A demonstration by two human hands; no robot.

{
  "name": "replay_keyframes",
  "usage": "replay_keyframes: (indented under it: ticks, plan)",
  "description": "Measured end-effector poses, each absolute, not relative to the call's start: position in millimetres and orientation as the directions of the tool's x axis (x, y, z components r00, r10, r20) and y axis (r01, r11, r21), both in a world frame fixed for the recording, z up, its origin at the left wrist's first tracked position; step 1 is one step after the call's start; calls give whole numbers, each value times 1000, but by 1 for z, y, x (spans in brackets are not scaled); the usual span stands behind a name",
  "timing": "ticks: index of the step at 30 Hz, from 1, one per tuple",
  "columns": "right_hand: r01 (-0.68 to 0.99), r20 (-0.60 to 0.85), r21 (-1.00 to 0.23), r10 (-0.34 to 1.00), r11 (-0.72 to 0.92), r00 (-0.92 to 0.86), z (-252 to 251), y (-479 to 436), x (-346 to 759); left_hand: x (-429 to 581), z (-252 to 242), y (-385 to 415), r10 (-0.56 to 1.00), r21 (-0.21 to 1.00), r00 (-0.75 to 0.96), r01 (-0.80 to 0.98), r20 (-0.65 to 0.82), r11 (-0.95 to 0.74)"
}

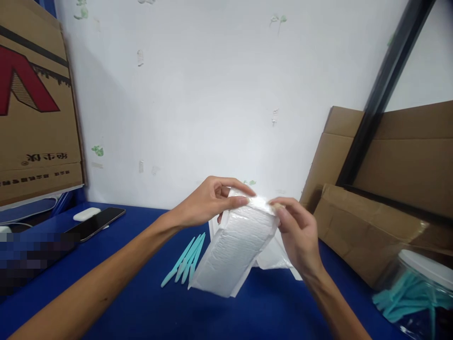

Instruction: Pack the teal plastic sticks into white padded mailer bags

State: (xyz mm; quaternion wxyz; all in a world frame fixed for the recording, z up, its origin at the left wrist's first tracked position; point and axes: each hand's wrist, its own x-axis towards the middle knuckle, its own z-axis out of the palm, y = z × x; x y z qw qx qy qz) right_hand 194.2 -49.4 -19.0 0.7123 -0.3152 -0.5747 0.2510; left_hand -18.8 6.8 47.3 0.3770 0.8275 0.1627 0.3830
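Note:
A white padded bubble mailer (233, 250) hangs tilted above the blue table, its lower end toward me. My left hand (215, 198) pinches the upper left of its top edge between thumb and fingers. At the top right corner, my right hand (299, 226) grips the same edge, fingertips closed on it. Behind it lie more white mailers (276, 250), partly covered by the one I hold. Several teal plastic sticks with tapered ends (186, 259) rest on the table just left of the mailer.
On the right stands a clear jar with a white lid (424, 264), holding more teal sticks. Cardboard boxes (368, 226) lean behind it. A phone (99, 222) and a white case (87, 214) lie at left, below a printed carton (35, 108). A white wall (212, 94) closes the back.

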Motion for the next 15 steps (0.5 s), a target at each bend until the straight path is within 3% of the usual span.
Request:
replay_keyframes:
  ticks: [2, 7, 11, 13, 15]
  plan:
    - [-45, 589, -784, 764, 620, 263, -20, -48, 192, -18, 47, 6, 561, 764, 648, -51, 516, -643]
    - [-89, 541, -826, 828, 556, 151, -15, -53, 190, -18, 44, 8, 595, 830, 668, -62, 447, -554]
    - [-276, 448, -849, 890, 451, 78, -20, -54, 187, -18, 44, 8, 558, 874, 709, -174, 431, -455]
    - [-276, 371, -898, 927, 342, -61, -28, -51, 184, -19, 46, 8, 538, 886, 720, -244, 438, -395]
    - [-229, 282, -949, 905, 215, -319, -36, -48, 182, -22, 48, 9, 525, 884, 718, -301, 458, -359]
